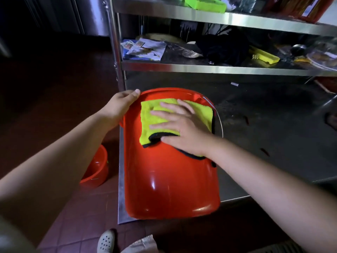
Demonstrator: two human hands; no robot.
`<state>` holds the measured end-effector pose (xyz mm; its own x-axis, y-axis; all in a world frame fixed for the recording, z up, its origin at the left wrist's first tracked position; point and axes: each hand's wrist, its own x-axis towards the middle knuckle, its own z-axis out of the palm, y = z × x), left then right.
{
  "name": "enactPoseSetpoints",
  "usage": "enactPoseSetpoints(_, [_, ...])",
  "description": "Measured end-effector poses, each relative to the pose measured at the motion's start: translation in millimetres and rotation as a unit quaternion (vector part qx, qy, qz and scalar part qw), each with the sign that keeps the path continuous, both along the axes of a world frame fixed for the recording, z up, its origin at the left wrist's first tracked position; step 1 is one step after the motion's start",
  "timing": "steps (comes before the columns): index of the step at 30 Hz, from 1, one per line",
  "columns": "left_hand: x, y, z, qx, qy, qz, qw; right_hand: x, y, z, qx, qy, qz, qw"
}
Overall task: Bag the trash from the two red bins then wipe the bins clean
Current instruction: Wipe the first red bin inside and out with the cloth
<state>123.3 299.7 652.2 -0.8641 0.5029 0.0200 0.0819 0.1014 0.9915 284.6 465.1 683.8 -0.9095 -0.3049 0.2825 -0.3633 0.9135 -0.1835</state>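
**Cloth pressed flat on a tipped red bin**

The glossy red plastic bin (pixel 169 181) lies on its side on the steel bottom shelf (pixel 255 143), long axis near to far, base nearest; the right hand (pixel 182 130) presses spread fingers onto a folded yellow microfibre cloth (pixel 156 121); the left hand (pixel 121 106) grips the far rim; a second red bin (pixel 96 170) sits left on the floor; printed packets (pixel 144 49) on the shelf above look unreadable.

Commercial kitchen back area or storeroom. Steel shelving rack (pixel 218 67) fills upper right of frame, shelves cluttered with packets (pixel 144 49), yellow sponge (pixel 264 56), green tray (pixel 206 4). Steel worktop (pixel 264 125) at centre right. Dark red tile floor (pixel 60 79) at left. Steel panel (pixel 91 13) at upper left.
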Motion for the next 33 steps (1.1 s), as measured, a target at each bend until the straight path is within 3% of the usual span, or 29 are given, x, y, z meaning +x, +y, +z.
enactPoseSetpoints(7, [0.6,-20.9,-2.0,-0.045,0.038,-0.009,0.998,104.8,-24.1,-33.4,0.039,-0.028,0.124,0.991])
enactPoseSetpoints(13, [7.5,-19.3,6.1,-0.015,-0.054,0.037,0.998,109.0,-14.7,-36.5,0.041,-0.013,0.165,0.985])
enactPoseSetpoints(18, [8.9,-11.3,14.9,-0.048,-0.066,0.06,0.995,47.3,8.4,-17.5,0.005,0.049,0.08,0.996])
enactPoseSetpoints(24, [5.5,-15.8,12.1,-0.045,-0.063,0.069,0.995,-4.9,18.7,-1.6,-0.131,0.039,-0.085,0.987])
enactPoseSetpoints(29, [11.2,-4.3,28.4,-0.054,0.08,0.078,0.992,2.3,-10.0,-11.4,-0.047,0.059,-0.065,0.995])
enactPoseSetpoints(31, [20.0,10.3,40.4,-0.155,0.177,0.024,0.971,5.5,-18.0,-9.4,-0.023,0.061,-0.061,0.996])
enactPoseSetpoints(33, [25.2,18.1,46.4,-0.267,0.264,0.002,0.927,14.0,-23.5,-8.4,-0.017,0.057,-0.055,0.997])
